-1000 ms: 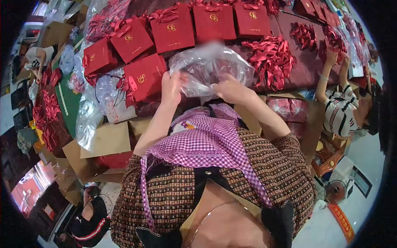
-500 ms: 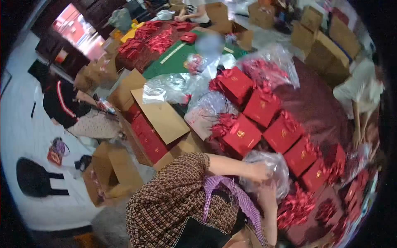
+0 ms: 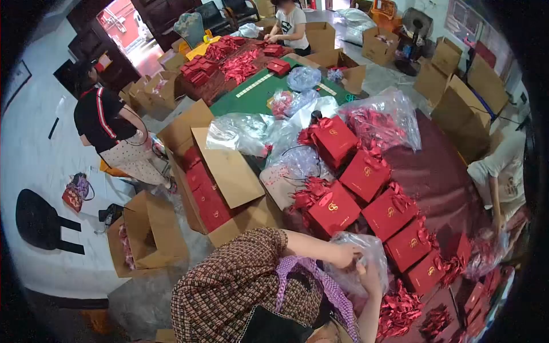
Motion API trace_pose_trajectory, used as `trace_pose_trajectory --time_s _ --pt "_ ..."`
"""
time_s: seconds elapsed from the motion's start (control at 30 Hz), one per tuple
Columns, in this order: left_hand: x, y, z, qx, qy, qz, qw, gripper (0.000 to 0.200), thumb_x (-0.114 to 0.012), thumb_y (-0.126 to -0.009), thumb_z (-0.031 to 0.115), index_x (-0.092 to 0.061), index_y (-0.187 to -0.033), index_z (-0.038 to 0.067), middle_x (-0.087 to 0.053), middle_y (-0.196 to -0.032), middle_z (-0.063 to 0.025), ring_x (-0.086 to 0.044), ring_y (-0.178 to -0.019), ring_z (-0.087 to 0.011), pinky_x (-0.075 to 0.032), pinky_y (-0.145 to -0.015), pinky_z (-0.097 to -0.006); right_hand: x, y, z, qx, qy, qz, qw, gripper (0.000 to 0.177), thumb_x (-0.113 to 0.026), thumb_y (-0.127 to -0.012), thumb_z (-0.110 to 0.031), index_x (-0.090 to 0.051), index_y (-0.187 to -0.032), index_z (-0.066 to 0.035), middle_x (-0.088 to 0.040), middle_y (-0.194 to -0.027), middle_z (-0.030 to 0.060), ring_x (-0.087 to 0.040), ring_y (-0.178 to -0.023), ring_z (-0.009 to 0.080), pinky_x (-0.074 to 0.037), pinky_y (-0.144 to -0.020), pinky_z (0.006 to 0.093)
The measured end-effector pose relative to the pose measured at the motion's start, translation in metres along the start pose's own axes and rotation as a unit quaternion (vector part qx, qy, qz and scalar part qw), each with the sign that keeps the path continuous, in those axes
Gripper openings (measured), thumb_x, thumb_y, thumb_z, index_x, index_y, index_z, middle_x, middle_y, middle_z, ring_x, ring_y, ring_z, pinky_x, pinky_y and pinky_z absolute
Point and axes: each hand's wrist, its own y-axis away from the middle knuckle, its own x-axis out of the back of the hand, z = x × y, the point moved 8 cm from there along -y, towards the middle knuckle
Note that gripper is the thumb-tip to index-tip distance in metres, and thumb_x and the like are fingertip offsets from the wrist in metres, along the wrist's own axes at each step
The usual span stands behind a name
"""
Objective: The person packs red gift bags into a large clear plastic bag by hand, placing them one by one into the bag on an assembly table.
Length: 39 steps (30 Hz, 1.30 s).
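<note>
A crumpled clear plastic bag [image 3: 374, 250] is in both my hands at the near edge of the table. My left hand [image 3: 345, 255] has its fingers closed on the bag's plastic. Right beside it, my right hand [image 3: 369, 276] grips the same bag, its fingers partly hidden by the film. Just beyond the bag, red gift bags [image 3: 333, 209] with gold lettering and ribbons stand in rows. A heap of red ribbons [image 3: 398, 308] lies close to my right wrist.
An open carton [image 3: 229, 174] holding red boxes stands left of the table. Loose plastic film [image 3: 243, 132] covers part of the green mat [image 3: 229, 98]. One person [image 3: 108, 123] stands at left, another [image 3: 291, 28] works at the far end, a third [image 3: 503, 171] at right.
My view has shifted, so the table and cartons show differently. Both hands stay on the plastic bag, now closer together. The person at left is more upright.
</note>
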Motion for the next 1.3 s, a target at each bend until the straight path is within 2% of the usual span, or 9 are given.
trace_pose_trajectory --time_s 0.03,0.1,0.13,0.2,0.23,0.5,0.73,0.97,1.3 --pt "-0.005 0.003 -0.009 0.075 0.134 -0.037 0.987 0.064 -0.061 -0.075 0.024 -0.041 -0.133 0.005 -0.042 -0.135 -0.0185 -0.045 -0.118 -0.0299 -0.024 -0.108 -0.0366 0.004 0.001 -0.006 0.105 0.091 0.069 0.988 0.054 -0.058 -0.085 -0.023 -0.041 -0.132 -0.005 -0.05 -0.126 0.0209 -0.051 -0.112 0.0332 -0.041 -0.092 0.0383" --pt "0.056 0.036 -0.009 -0.106 0.187 0.422 0.881 0.044 -0.062 -0.067 0.008 -0.059 -0.111 0.005 -0.064 -0.1 -0.0131 -0.057 -0.094 -0.0267 -0.041 -0.093 -0.038 0.032 0.005 -0.04 0.108 0.111 0.109 0.982 0.054 -0.06 -0.082 -0.024 -0.044 -0.131 -0.007 -0.048 -0.13 0.018 -0.047 -0.119 0.0335 -0.036 -0.099 0.042" --pt "-0.026 -0.009 -0.042 0.004 0.366 0.065 0.928 0.04 -0.066 -0.067 0.01 -0.062 -0.106 0.006 -0.066 -0.089 -0.0119 -0.058 -0.091 -0.0228 -0.043 -0.09 -0.0398 0.03 0.007 -0.012 0.035 0.087 0.039 0.995 0.052 -0.059 -0.082 -0.023 -0.046 -0.131 -0.007 -0.047 -0.132 0.0172 -0.044 -0.122 0.0321 -0.034 -0.103 0.0404" --pt "-0.003 0.006 -0.034 0.054 0.011 -0.094 0.994 0.035 -0.055 -0.076 0.04 -0.07 -0.09 0.013 -0.067 -0.089 -0.0108 -0.061 -0.086 -0.0246 -0.044 -0.086 -0.0375 0.015 0.005 0.068 -0.04 0.119 0.076 0.989 0.05 -0.054 -0.087 -0.026 -0.045 -0.132 -0.007 -0.046 -0.135 0.0145 -0.039 -0.127 0.03 -0.03 -0.106 0.039" --pt "0.017 0.015 -0.031 0.008 -0.021 -0.07 0.997 0.046 -0.046 -0.077 0.051 -0.072 -0.08 0.013 -0.067 -0.084 -0.0104 -0.061 -0.092 -0.0261 -0.044 -0.087 -0.0372 0.035 0.013 -0.003 0.123 0.216 0.064 0.966 0.051 -0.054 -0.086 -0.031 -0.047 -0.131 -0.008 -0.045 -0.135 0.0149 -0.04 -0.126 0.0304 -0.031 -0.105 0.0396" --pt "0.061 0.017 0.0 -0.092 -0.088 0.046 0.991 0.043 -0.064 -0.077 0.039 -0.064 -0.099 0.002 -0.065 -0.095 -0.0183 -0.061 -0.094 -0.0347 -0.048 -0.082 -0.0445 -0.019 0.038 0.009 -0.072 0.076 -0.144 0.984 0.049 -0.053 -0.088 -0.028 -0.042 -0.13 -0.006 -0.05 -0.126 0.0208 -0.047 -0.117 0.0357 -0.036 -0.099 0.0425" --pt "0.065 0.019 0.034 -0.249 -0.15 0.063 0.955 0.049 -0.066 -0.072 0.036 -0.059 -0.115 0.014 -0.063 -0.106 -0.0122 -0.051 -0.112 -0.0298 -0.038 -0.097 -0.0448 0.041 0.024 -0.014 -0.063 -0.106 0.012 0.992 0.05 -0.051 -0.09 -0.025 -0.039 -0.133 -0.005 -0.05 -0.127 0.0212 -0.05 -0.116 0.0332 -0.037 -0.099 0.0378" --pt "0.028 0.033 0.037 -0.155 -0.119 -0.256 0.947 0.043 -0.059 -0.081 0.037 -0.057 -0.115 0.011 -0.063 -0.097 -0.015 -0.056 -0.104 -0.0273 -0.032 -0.098 -0.0449 0.033 0.007 0.045 -0.113 -0.058 0.095 0.987 0.049 -0.051 -0.089 -0.035 -0.047 -0.126 -0.004 -0.056 -0.114 0.0252 -0.053 -0.109 0.0384 -0.041 -0.091 0.0416" --pt "0.114 0.066 0.047 -0.138 0.219 0.054 0.964 0.028 -0.059 -0.085 0.021 -0.059 -0.104 0.001 -0.062 -0.095 -0.0134 -0.058 -0.092 -0.032 -0.044 -0.085 -0.04 0.034 0.035 -0.026 -0.072 0.015 -0.045 0.996 0.034 -0.051 -0.09 -0.032 -0.059 -0.106 -0.003 -0.062 -0.096 0.0212 -0.058 -0.094 0.0376 -0.045 -0.079 0.0428"
